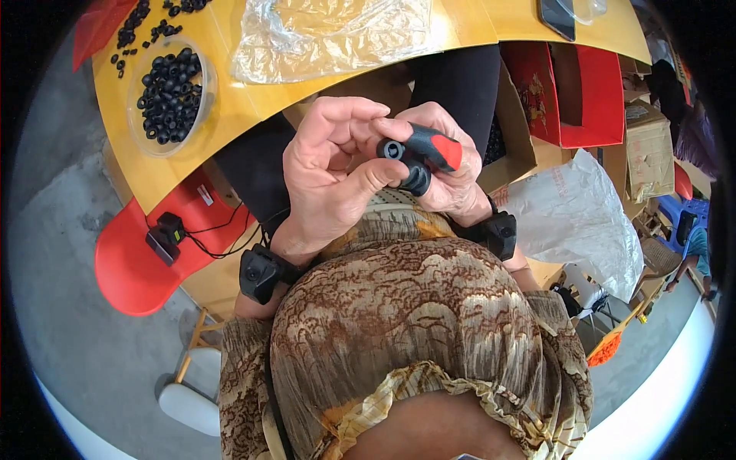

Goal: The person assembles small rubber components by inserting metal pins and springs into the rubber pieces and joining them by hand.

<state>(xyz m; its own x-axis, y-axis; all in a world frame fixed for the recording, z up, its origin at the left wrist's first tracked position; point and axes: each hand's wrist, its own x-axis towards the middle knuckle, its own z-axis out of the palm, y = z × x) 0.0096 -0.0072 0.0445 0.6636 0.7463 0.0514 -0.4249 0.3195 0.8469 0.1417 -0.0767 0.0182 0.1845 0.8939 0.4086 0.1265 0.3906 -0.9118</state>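
In front of my belly, both hands are raised and close together. My right hand (458, 180) is closed round a black and red grip-shaped piece (442, 150), with its red side facing right. At its left end sits a small black round part with a hole (392, 150); I cannot tell whether the two are joined. My left hand (326, 165) is closed on this round part, its thumb below and a fingertip above. Another black rounded part (416, 179) shows just under the grip, between the hands.
A clear round tub of small black parts (170, 96) stands on the yellow table (230, 123), with loose ones beyond it. Clear plastic bags (330, 38) lie at the table's middle. Right are a red box (598, 100) and a white plastic sack (583, 215); left, a red stool (126, 268).
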